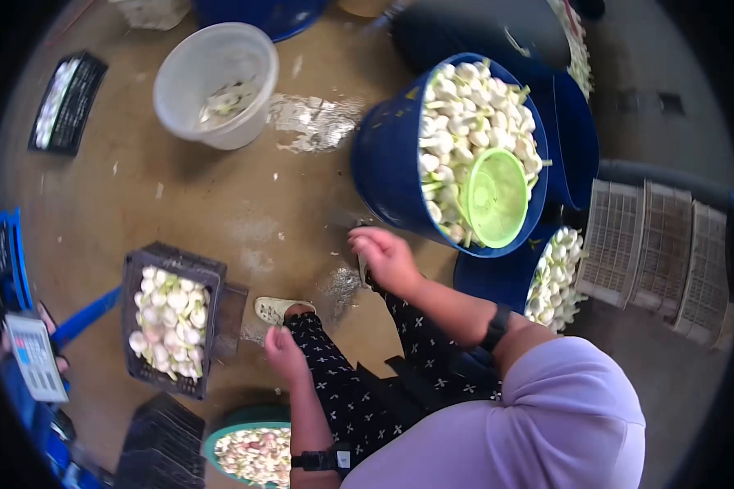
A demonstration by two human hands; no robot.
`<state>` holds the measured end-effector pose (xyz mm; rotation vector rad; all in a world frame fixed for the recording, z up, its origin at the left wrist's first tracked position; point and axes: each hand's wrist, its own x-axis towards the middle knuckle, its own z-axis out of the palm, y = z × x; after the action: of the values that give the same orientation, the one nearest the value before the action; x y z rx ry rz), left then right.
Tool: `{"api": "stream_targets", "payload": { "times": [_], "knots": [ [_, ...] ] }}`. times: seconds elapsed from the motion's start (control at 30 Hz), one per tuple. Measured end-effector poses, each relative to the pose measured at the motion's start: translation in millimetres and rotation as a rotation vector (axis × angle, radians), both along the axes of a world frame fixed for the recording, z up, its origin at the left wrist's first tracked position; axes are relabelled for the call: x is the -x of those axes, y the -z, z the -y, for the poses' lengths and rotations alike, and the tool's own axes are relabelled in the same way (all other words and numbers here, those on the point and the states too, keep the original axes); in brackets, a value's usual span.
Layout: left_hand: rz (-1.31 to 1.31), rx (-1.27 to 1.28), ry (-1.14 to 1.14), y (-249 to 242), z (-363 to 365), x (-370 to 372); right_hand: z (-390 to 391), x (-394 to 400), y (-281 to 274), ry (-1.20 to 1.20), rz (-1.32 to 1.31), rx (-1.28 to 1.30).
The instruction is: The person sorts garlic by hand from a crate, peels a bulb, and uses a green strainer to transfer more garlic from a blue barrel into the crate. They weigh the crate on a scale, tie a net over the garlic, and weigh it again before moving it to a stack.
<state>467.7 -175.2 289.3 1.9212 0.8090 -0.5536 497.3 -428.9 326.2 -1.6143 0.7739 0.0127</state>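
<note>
My right hand [386,259] hangs over the wet floor, left of a large blue tub [391,163]. Its fingers curl inward, with nothing showing in them. White bulbs with short green stems [465,122] fill the tub. A light green plastic bowl [497,198] lies tilted on top of them. My left hand [288,356] is held low beside my leg, its fingers folded and nothing visible in it. Nearest to that hand is a black crate [220,326] of similar white bulbs [169,318]. Neither hand touches the tub or the crate.
A white bucket [171,102] with some bulbs stands at upper left. A green basin [212,444] of small bulbs is below. Blue bins with more bulbs [554,277] and stacked pale crates [612,244] stand right. A scale display [34,359] is at left; black crates [159,448] lie below.
</note>
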Motion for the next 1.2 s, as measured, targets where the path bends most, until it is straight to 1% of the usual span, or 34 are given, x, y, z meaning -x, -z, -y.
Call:
{"api": "stream_targets", "payload": {
  "times": [0.03,0.07,0.1,0.13,0.17,0.2,0.23,0.27,0.3,0.33,0.4,0.43,0.47,0.5,0.53,0.57,0.63,0.67,0.7,0.73,0.77,0.83,0.87,0.93,0.97,1.0,1.03,1.07,1.1,1.13,1.17,1.2],
  "knots": [
    [0.035,0.039,0.04,-5,40,-15,31,4,-13,0.156,-0.008,-0.059],
    [0.154,0.185,0.104,-6,80,-29,63,9,-23,0.348,-0.003,-0.205],
    [0.139,0.303,0.102,-10,125,-40,100,22,-10,0.432,-0.057,-0.148],
    [0.179,0.398,0.164,-22,176,-53,132,28,-11,0.539,-0.22,-0.249],
    [0.191,0.535,0.229,-26,223,-63,159,36,4,0.557,-0.288,-0.344],
    [0.168,0.701,0.228,-28,271,-69,179,47,24,0.573,-0.354,-0.442],
    [0.112,0.802,0.279,-29,315,-76,188,51,38,0.582,-0.394,-0.411],
    [0.076,0.821,0.335,-20,356,-80,194,52,55,0.587,-0.437,-0.385],
    [0.105,0.785,0.443,-3,394,-84,195,71,109,0.515,-0.438,0.17],
    [0.13,0.746,0.556,17,424,-89,205,76,115,0.532,-0.446,0.145],
    [0.29,0.294,0.829,47,467,-103,226,88,104,0.923,-0.289,0.14],
    [0.173,0.125,0.854,63,482,-110,240,89,84,1.037,-0.292,-0.194],
    [0.06,-0.045,0.872,75,492,-117,248,96,103,1.089,-0.163,-0.115],
    [-0.037,-0.087,0.817,85,497,-120,260,110,117,0.958,-0.302,-0.208],
    [-0.13,-0.128,0.758,90,502,-122,274,111,113,0.819,-0.431,-0.299],
    [-0.182,-0.181,0.811,86,509,-123,283,107,115,0.83,-0.436,-0.311],
    [-0.241,-0.212,0.828,79,521,-129,291,96,119,0.692,-0.57,-0.343],
    [-0.294,-0.233,0.827,80,524,-130,294,89,114,0.696,-0.574,-0.352],
    [-0.301,-0.283,0.781,89,530,-130,298,82,108,0.773,-0.54,-0.327],
    [-0.303,-0.292,0.782,93,532,-132,302,76,103,0.849,-0.506,-0.3],
    [-0.313,-0.171,0.696,97,533,-135,308,70,101,0.849,-0.507,-0.309],
    [-0.369,0.056,0.519,108,531,-146,321,58,103,0.956,-0.319,-0.533],
    [-0.365,0.051,0.523,121,527,-152,327,55,110,0.959,-0.315,-0.539],
    [-0.478,0.494,0.38,139,522,-160,338,48,126,1.037,-0.296,-0.707],
    [-0.511,0.393,0.322,146,523,-160,341,47,133,1.036,-0.298,-0.712],
    [-0.507,0.389,0.319,152,522,-157,344,46,139,0.946,-0.303,-0.693],
    [-0.452,0.299,0.311,154,521,-152,347,46,147,0.858,-0.307,-0.672],
    [-0.398,0.208,0.303,156,520,-149,350,47,154,0.854,-0.307,-0.677],
    [-0.376,0.265,0.402,157,516,-149,354,48,161,0.856,-0.317,-0.721],
    [-0.376,0.262,0.405,147,513,-148,355,50,168,0.863,-0.329,-0.765],
    [-0.41,0.423,0.348,135,510,-146,351,54,174,0.868,-0.331,-0.768],
    [-0.444,0.584,0.285,122,508,-145,347,57,180,0.68,-0.396,-0.444]
  ]
}}
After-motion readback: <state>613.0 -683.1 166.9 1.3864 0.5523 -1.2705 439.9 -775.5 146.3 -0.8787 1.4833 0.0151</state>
